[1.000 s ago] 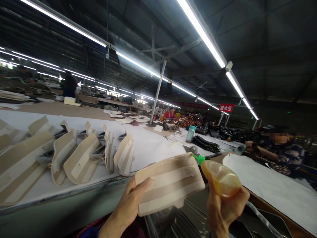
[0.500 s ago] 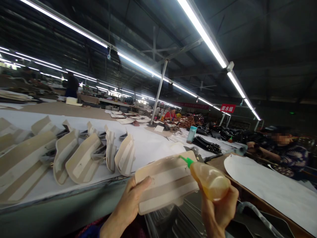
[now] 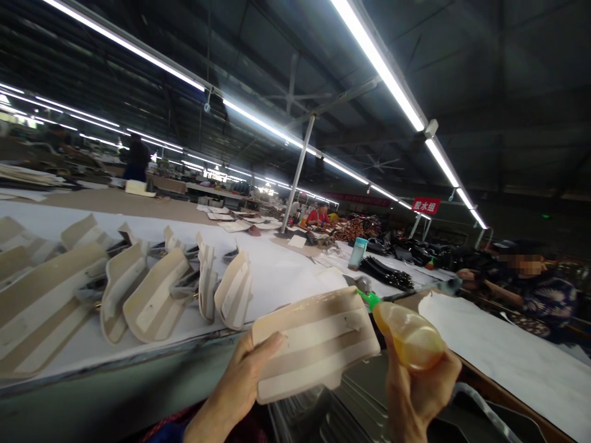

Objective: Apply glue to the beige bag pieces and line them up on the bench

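Note:
My left hand [image 3: 247, 375] grips the near left end of a beige striped panel [image 3: 318, 344], its thumb lying on the upper face. The panel is tilted toward me, in front of the white table. In my right hand [image 3: 425, 387] is a soft squeeze bottle [image 3: 409, 335] of amber liquid, the fingers wrapped round its body. Its green nozzle [image 3: 368, 299] points left, with the tip at the panel's upper right corner. Whether liquid comes out of the tip is too small to tell.
Several similar beige pieces [image 3: 157, 295] stand on the white-covered table [image 3: 281, 277] to the left. Dark flat sheets [image 3: 323, 415] lie below the panel. A blue-lidded bottle [image 3: 357, 252] stands farther back. At right, a co-worker [image 3: 530, 289] sits behind white sheeting [image 3: 512, 351].
My right hand has moved right with the squeeze bottle, so the nozzle tip has gone along the panel's upper edge to its right corner. The panel has turned slightly in my left hand.

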The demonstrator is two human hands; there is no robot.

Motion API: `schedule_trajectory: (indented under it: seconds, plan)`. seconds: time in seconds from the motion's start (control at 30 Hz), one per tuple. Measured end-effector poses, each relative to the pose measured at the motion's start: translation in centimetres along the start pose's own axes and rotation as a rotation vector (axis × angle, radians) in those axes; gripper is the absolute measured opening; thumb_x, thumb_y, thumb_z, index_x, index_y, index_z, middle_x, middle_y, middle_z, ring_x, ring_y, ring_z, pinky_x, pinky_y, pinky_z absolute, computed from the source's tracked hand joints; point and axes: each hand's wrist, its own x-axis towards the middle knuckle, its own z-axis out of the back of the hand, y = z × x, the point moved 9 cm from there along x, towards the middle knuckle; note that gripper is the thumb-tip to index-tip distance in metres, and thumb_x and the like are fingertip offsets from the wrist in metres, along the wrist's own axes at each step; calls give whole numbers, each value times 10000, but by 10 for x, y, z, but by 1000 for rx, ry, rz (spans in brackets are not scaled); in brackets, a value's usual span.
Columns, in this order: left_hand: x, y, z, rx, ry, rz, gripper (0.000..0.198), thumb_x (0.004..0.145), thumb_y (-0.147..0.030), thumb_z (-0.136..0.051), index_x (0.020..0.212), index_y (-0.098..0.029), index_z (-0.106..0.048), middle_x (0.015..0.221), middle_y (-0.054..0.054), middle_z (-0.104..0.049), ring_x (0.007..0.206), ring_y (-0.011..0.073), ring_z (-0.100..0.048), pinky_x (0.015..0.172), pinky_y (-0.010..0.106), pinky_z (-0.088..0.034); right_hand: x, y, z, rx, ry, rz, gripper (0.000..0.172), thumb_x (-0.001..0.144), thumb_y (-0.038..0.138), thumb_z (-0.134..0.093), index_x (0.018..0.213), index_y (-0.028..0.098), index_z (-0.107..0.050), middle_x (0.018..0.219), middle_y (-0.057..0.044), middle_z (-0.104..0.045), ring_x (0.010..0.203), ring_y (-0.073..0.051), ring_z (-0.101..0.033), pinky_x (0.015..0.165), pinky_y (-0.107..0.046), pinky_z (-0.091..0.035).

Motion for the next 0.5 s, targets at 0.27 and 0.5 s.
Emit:
schedule_trajectory:
  seconds: [0.27,0.5]
  plan:
    - [2,1,-1,11,26,-4,483,743,-295,-808,1211,-225,-711,864,17,-802,748,205,-705,694,274,-564,3,23,4,-31,-31,30,456,627,376,-828,917,195,-526,893,-12,-530,776,-178,-510,694,-343,-470]
    - [2,2,4,-3,-10,0,521,719,-301,-825,1218,-209,-702,856,18,-801,726,195,-699,665,261,-560,3,22,7,2,-62,40,511,601,378,-837,956,208,-510,928,-17,-530,801,-185,-527,704,-349,-471]
